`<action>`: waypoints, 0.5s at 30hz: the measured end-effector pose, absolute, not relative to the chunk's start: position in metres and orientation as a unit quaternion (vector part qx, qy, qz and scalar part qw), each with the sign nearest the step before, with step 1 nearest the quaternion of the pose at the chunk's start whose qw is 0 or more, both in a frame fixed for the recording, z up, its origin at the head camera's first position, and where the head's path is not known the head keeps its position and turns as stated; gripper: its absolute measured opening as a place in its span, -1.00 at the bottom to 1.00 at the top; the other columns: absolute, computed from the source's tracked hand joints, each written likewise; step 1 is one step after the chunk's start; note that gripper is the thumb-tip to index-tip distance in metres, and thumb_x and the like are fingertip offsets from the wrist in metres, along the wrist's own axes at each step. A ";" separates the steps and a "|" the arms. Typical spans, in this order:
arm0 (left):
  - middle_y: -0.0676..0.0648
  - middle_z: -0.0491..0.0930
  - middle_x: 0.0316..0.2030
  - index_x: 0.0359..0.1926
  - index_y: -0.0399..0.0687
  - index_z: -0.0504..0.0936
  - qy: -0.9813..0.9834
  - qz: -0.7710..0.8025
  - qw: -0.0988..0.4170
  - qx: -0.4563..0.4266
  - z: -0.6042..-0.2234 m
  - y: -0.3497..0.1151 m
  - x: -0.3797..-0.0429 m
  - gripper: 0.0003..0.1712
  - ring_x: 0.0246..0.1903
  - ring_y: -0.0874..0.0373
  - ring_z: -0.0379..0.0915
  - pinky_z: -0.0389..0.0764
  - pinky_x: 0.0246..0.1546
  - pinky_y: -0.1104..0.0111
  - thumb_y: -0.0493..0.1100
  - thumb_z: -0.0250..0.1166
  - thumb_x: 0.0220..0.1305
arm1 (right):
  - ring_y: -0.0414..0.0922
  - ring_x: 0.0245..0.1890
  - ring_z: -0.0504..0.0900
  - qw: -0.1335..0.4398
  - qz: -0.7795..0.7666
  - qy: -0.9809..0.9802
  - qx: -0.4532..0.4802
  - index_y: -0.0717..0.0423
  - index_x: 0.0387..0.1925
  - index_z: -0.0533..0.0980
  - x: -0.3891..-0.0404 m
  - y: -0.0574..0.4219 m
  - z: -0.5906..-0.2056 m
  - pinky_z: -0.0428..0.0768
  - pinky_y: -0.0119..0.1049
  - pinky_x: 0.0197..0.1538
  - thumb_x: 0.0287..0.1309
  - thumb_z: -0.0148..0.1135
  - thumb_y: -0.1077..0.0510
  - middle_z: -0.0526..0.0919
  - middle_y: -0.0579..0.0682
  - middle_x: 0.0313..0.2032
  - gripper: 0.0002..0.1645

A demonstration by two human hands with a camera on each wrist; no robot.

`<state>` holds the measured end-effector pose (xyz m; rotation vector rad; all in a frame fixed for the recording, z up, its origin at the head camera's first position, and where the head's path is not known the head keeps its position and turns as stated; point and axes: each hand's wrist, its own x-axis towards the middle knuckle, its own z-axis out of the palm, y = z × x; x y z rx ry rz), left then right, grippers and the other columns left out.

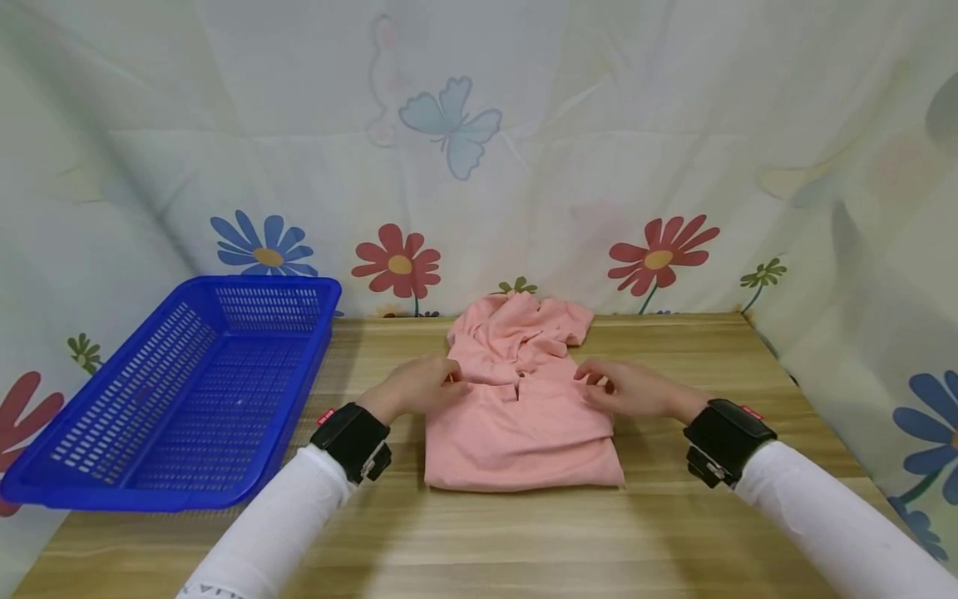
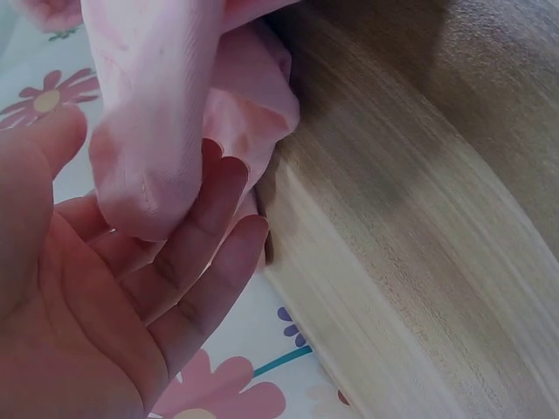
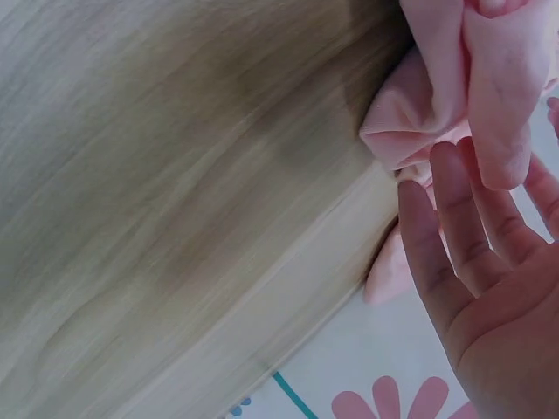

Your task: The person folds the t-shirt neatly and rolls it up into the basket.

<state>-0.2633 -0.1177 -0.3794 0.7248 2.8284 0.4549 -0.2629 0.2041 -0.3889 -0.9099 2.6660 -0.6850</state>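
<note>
A pink garment [image 1: 524,441] lies on the wooden table, its near part folded into a flat, wide panel and its far part bunched up. My left hand [image 1: 422,387] is at the left end of the fold's upper edge, my right hand [image 1: 636,389] at the right end. In the left wrist view, a rounded fold of the pink garment [image 2: 148,166] lies against loosely extended fingers [image 2: 205,218], with the thumb apart from it. The right wrist view has a similar fold of the garment [image 3: 507,96] in front of slightly bent fingers [image 3: 467,227]; that thumb barely shows.
A blue plastic basket [image 1: 299,399] with slotted sides stands at the left of the wooden table [image 1: 524,541], with nothing seen inside it. Behind and beside the table hangs a pale curtain [image 1: 569,191] with flowers and a butterfly. Its folds meet the table's back edge.
</note>
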 end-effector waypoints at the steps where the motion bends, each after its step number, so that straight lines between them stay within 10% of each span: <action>1: 0.08 0.43 -0.59 -0.43 0.04 0.52 0.953 0.153 0.093 0.242 -0.379 -0.118 -0.263 -0.76 -0.53 0.22 0.32 0.33 -0.49 0.39 0.07 0.10 0.14 | -0.17 -0.33 0.46 0.115 -0.234 0.911 -0.319 0.06 -0.10 0.38 -0.263 0.204 -0.389 0.47 -0.27 -0.24 0.08 0.10 0.07 0.50 -0.04 -0.25 -0.67; 15: 0.10 0.45 -0.55 -0.42 0.05 0.54 0.967 0.143 0.060 0.203 -0.385 -0.120 -0.263 -0.88 -0.52 0.20 0.33 0.33 -0.50 0.39 -0.04 0.19 0.06 | -0.21 -0.48 0.40 0.093 -0.226 0.917 -0.315 0.08 -0.42 0.41 -0.266 0.209 -0.399 0.38 -0.41 -0.41 0.06 0.10 0.14 0.43 -0.14 -0.49 -0.91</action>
